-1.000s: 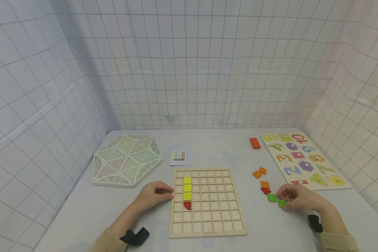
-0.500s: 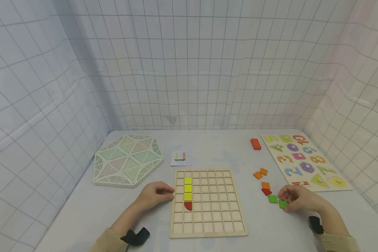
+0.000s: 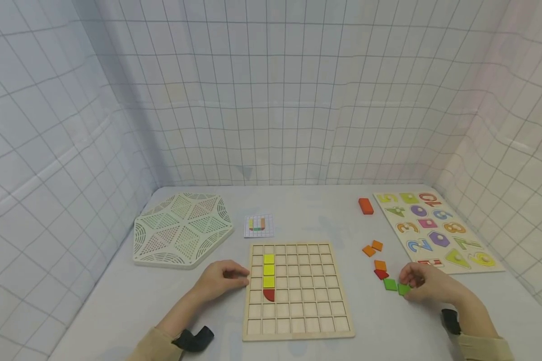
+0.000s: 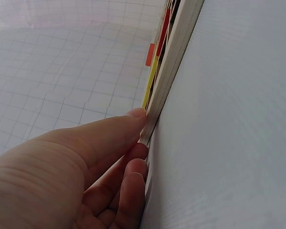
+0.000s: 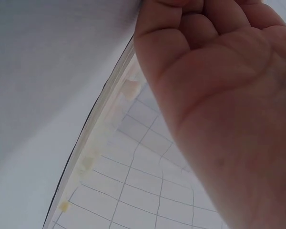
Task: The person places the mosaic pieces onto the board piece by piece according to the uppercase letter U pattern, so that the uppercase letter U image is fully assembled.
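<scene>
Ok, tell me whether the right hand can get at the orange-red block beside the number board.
Probably yes: nothing tall stands between the right hand and the orange-red block, just flat orange tiles. The hand is at a green tile, though, which may need leaving first.

Soft, slightly dim light, faint shadows on the tabletop (image 3: 311,210).
The head view stretches the gridded cloth (image 3: 271,100) towards its edges; the right wrist view is hazy, its puzzle board (image 5: 107,112) washed out and blurred, the right hand (image 5: 219,100) shaded.
</scene>
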Tool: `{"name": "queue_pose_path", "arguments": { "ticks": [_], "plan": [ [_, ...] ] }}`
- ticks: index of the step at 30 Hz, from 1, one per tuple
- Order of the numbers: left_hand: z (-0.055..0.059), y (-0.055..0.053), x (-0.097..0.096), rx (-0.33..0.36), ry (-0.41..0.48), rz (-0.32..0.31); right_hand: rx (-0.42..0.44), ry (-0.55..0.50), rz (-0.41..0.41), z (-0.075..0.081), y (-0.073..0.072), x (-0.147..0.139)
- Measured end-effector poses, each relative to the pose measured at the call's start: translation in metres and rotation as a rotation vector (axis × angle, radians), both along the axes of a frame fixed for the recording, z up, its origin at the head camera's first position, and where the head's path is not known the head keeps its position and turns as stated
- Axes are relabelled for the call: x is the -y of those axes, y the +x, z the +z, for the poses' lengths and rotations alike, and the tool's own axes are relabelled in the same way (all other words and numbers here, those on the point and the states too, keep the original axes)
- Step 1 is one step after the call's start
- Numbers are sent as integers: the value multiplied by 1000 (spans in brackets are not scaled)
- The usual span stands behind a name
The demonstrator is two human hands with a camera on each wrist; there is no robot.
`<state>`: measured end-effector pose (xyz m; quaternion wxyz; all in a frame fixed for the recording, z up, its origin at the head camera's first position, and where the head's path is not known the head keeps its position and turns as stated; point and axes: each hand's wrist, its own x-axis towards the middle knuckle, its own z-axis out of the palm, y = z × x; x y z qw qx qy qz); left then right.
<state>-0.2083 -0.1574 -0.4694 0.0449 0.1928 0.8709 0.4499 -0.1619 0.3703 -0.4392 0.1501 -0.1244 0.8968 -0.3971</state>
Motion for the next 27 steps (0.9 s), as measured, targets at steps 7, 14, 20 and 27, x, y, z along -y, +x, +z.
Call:
{"name": "queue_pose_path", "arguments": {
  "ticks": [7, 14, 20, 27],
  "plan": [
    [0, 1, 0, 5, 4, 0, -27, 41, 6, 2, 1, 3],
    [2, 1, 0, -2, -4, -4, -69, -11, -1, 11, -2, 7],
    [1, 0, -1, 0, -7, -5, -251, -7, 46, 25, -10, 35],
    [1, 2, -1, 5, -18, 7, -323, -62, 115, 48, -23, 87]
  ]
}}
